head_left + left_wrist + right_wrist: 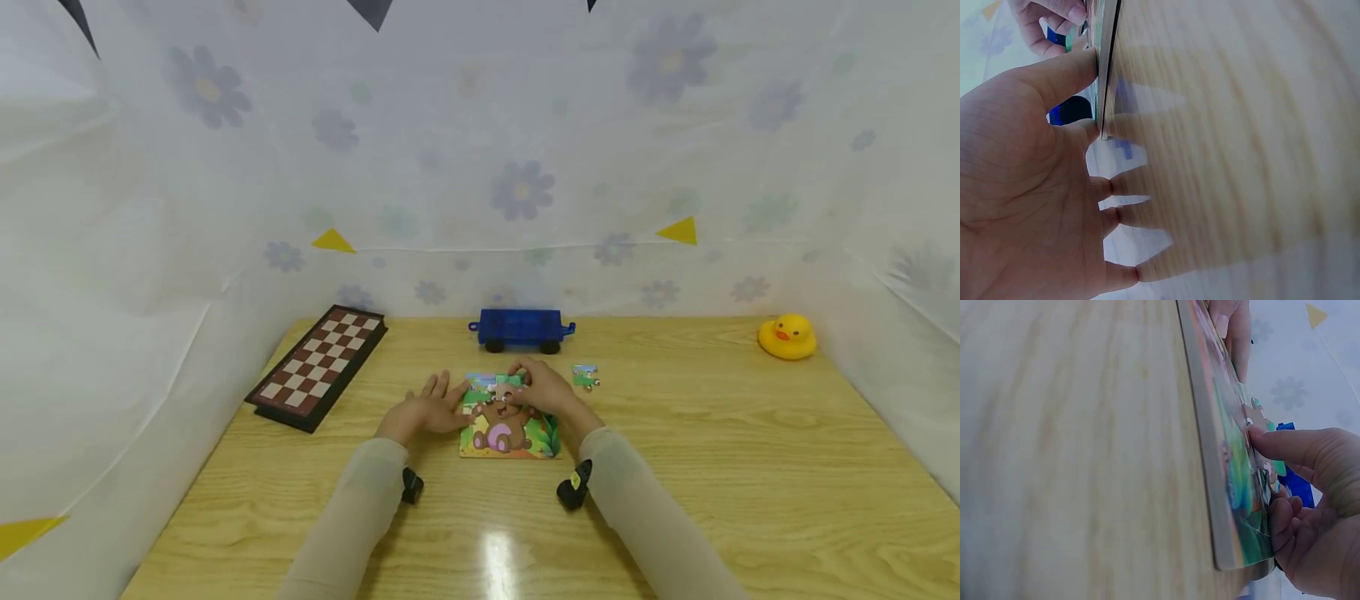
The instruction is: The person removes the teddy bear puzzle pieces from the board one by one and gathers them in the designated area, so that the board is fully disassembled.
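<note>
A jigsaw puzzle [504, 437] with a brown bear lies flat on the wooden table. My left hand [426, 412] rests beside its left edge, fingers spread and fairly straight; in the left wrist view the thumb and index finger touch the puzzle's edge. Over the upper part of the puzzle, my right hand [551, 390] pinches a puzzle piece [1257, 419], which stands tilted up from the board in the right wrist view. The right hand partly hides the bear's head. A loose puzzle piece [585, 377] lies to the right of the board.
Behind the puzzle stands a blue toy wagon [521, 328] with black wheels. A brown-and-white checkered board [318, 367] lies at the left. At the far right corner sits a yellow rubber duck [787, 337]. Flower-patterned white sheeting [450, 167] encloses the table.
</note>
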`<state>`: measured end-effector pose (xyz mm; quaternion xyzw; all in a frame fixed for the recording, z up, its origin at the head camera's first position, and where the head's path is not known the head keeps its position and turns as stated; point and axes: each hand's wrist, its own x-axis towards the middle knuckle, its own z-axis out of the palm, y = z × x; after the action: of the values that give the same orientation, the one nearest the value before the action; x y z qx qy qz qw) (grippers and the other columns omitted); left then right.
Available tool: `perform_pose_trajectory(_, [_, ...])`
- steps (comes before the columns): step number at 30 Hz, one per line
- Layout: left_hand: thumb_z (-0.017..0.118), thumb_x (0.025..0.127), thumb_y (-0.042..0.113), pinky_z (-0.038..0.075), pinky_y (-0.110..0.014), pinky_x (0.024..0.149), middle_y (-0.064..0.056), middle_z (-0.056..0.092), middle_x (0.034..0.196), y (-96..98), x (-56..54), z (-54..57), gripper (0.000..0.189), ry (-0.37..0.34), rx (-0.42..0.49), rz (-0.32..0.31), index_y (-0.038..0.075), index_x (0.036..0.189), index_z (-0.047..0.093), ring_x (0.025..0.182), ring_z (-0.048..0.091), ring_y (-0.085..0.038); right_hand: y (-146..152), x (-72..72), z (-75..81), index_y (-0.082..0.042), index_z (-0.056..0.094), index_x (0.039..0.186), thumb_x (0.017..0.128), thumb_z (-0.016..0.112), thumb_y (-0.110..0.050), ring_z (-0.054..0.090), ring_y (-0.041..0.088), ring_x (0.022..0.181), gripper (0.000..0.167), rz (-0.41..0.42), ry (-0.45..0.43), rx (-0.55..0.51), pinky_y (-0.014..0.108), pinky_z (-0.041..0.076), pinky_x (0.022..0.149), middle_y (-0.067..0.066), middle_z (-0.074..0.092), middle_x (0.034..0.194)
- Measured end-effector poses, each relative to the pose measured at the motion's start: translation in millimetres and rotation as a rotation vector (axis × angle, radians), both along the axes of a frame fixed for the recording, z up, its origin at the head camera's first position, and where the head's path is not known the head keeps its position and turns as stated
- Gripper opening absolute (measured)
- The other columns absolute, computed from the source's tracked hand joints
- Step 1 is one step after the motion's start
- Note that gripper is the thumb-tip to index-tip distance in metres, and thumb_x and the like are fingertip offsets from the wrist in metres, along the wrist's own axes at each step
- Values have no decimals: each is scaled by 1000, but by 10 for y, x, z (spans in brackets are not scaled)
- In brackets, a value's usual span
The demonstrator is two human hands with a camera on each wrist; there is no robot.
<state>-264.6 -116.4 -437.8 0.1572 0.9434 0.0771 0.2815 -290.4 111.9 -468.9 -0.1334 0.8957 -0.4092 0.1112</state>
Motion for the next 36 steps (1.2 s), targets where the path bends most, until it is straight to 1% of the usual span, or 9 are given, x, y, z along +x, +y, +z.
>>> perform_pose_trajectory(7, [36, 97, 56, 3, -62, 110, -13, -13, 157, -2, -12, 8, 73, -5, -12, 1, 27, 154, 1, 144, -11, -31, -20, 36, -10, -16, 54, 111, 83, 72, -9, 52, 19, 51, 34, -27, -14, -50, 30, 43, 47, 7, 51, 80])
perform_pose_trajectory(10, [37, 96, 58, 2, -63, 110, -12, -13, 157, -10, -35, -47, 74, -3, 2, 11, 28, 154, 3, 144, -11, -30, -21, 55, -8, -17, 56, 110, 85, 70, -9, 51, 19, 51, 30, -62, -54, -101, 29, 44, 47, 7, 51, 82])
perform_pose_trajectory(14, [36, 95, 59, 1, -63, 109, -12, -13, 157, -11, -39, -65, 74, -13, 14, 16, 28, 154, 3, 144, -11, -29, -4, 54, -13, -13, 60, 109, 87, 67, -5, 48, 18, 56, 25, -105, -95, -189, 28, 43, 47, 7, 51, 84])
perform_pose_trajectory(17, [35, 96, 58, 2, -62, 110, -12, -13, 157, -3, -6, -5, 73, -17, 18, 16, 28, 154, 3, 144, -11, -29, 6, 41, -12, -11, 63, 109, 87, 66, -3, 51, 17, 59, 24, -145, -132, -238, 27, 43, 46, 7, 54, 85])
perform_pose_trajectory(21, [36, 96, 58, 2, -62, 110, -12, -13, 157, 0, 4, -5, 73, -17, 18, 15, 29, 153, 2, 144, -11, -30, 14, 35, -7, -12, 64, 109, 87, 66, -1, 57, 17, 59, 25, -187, -199, -292, 27, 45, 44, 7, 55, 83])
perform_pose_trajectory(28, [38, 96, 55, -1, -62, 109, -12, -14, 157, 10, -3, 6, 72, -27, 34, 35, 28, 154, 4, 144, -12, -29, 26, 30, -1, -12, 63, 107, 88, 63, -1, 61, 18, 61, 22, -170, -189, -279, 28, 46, 43, 8, 55, 82])
perform_pose_trajectory(29, [40, 96, 56, -2, -63, 109, -12, -13, 157, 0, -15, -15, 73, -22, 42, 34, 29, 154, 5, 144, -13, -30, 26, 27, -2, -13, 63, 107, 88, 64, -2, 62, 18, 61, 22, -167, -188, -277, 28, 46, 43, 8, 55, 82])
perform_pose_trajectory(32, [40, 95, 58, -2, -65, 108, -13, -14, 157, -12, -36, -53, 75, -16, 45, 28, 29, 154, 4, 143, -13, -31, 27, 21, -1, -14, 62, 108, 89, 63, -2, 62, 18, 61, 21, -161, -202, -281, 29, 46, 43, 8, 56, 83])
perform_pose_trajectory(36, [41, 95, 56, -1, -64, 108, -13, -14, 157, -5, -24, -39, 74, -20, 45, 36, 29, 154, 4, 143, -13, -31, 28, 19, -1, -13, 61, 110, 91, 59, -2, 62, 19, 60, 22, -161, -237, -316, 29, 45, 42, 10, 57, 84])
